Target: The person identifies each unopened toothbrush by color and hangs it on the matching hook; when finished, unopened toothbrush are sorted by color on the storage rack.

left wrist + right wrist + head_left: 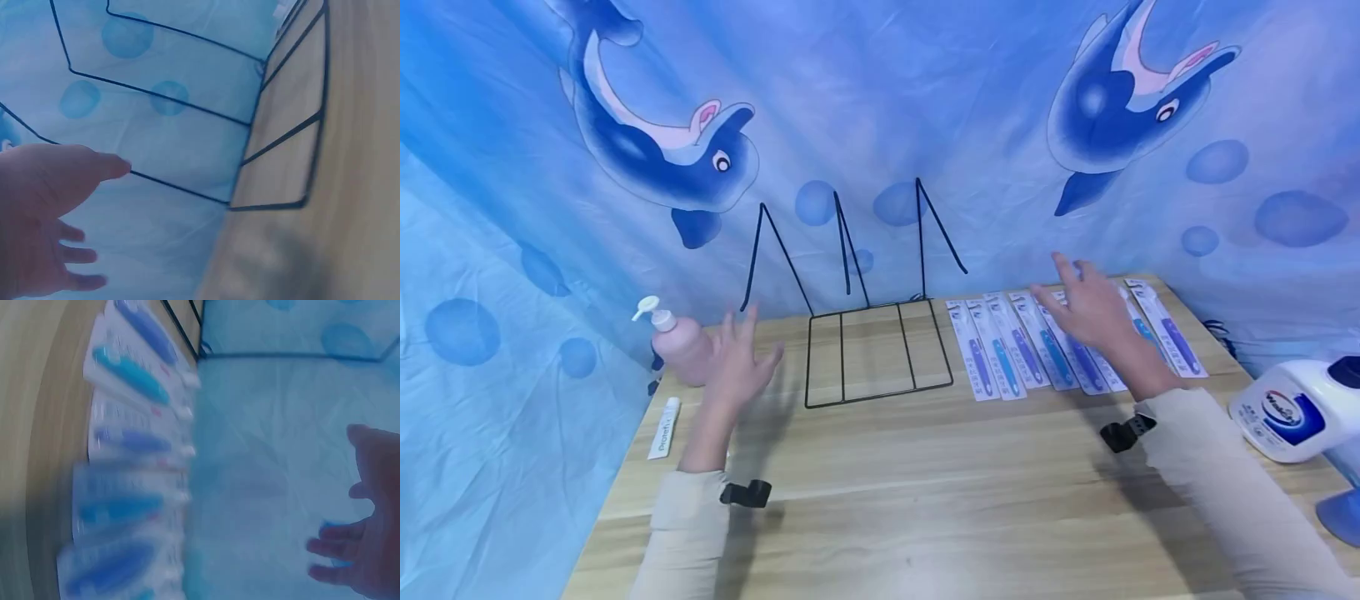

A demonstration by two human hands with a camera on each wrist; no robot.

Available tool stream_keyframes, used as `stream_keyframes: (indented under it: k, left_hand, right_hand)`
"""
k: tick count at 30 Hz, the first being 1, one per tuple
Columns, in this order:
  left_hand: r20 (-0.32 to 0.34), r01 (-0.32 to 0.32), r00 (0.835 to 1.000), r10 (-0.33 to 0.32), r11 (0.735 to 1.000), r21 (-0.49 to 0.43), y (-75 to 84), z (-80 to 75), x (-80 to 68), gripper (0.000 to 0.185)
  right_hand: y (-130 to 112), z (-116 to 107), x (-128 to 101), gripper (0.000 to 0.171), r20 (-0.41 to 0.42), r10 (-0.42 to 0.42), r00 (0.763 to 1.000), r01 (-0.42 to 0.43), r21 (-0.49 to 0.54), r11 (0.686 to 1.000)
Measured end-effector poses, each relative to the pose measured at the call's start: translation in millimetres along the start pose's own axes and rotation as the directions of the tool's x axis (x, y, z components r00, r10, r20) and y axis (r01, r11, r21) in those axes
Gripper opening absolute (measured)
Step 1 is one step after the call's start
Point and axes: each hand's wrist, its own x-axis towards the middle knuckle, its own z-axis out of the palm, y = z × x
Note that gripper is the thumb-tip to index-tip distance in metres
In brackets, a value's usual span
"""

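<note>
A black wire rack stands at the back middle of the wooden table; its base and uprights also show in the left wrist view. To its right lies a row of several packaged toothbrushes, blurred in the right wrist view. My left hand hovers open, fingers spread, left of the rack and holds nothing; the same hand shows empty from the wrist. My right hand hovers open above the toothbrush packs, apart from them, and appears empty in its wrist view.
A pink pump bottle stands at the back left, with a small white tube lying near the left edge. A white and blue bottle sits at the right edge. A blue dolphin cloth hangs behind the table.
</note>
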Motion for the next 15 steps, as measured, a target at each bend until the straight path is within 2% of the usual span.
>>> stream_keyframes:
  k: [3,7,11,15]
  left_hand:
    - [0.022,0.048,0.999,-0.046,0.991,-0.126,-5.0,20.2,-2.8,0.078]
    - [0.104,0.129,0.989,-0.107,0.960,-0.247,-10.7,49.1,-5.9,0.067]
    - [0.130,0.144,0.985,-0.109,0.944,-0.298,-15.2,69.1,-7.2,0.059]
    - [0.137,0.159,0.983,-0.121,0.934,-0.320,-16.9,78.6,-9.3,0.055]
  right_hand:
    - [-14,20,13,0.083,0.052,0.006,0.999,-0.007,0.012,1.000]
    - [-30,55,28,0.072,0.102,0.014,0.995,-0.020,0.053,0.998]
    - [-41,88,36,0.053,0.168,0.017,0.986,-0.033,0.093,0.995]
    - [-50,109,43,0.036,0.229,0.049,0.972,-0.070,0.084,0.994]
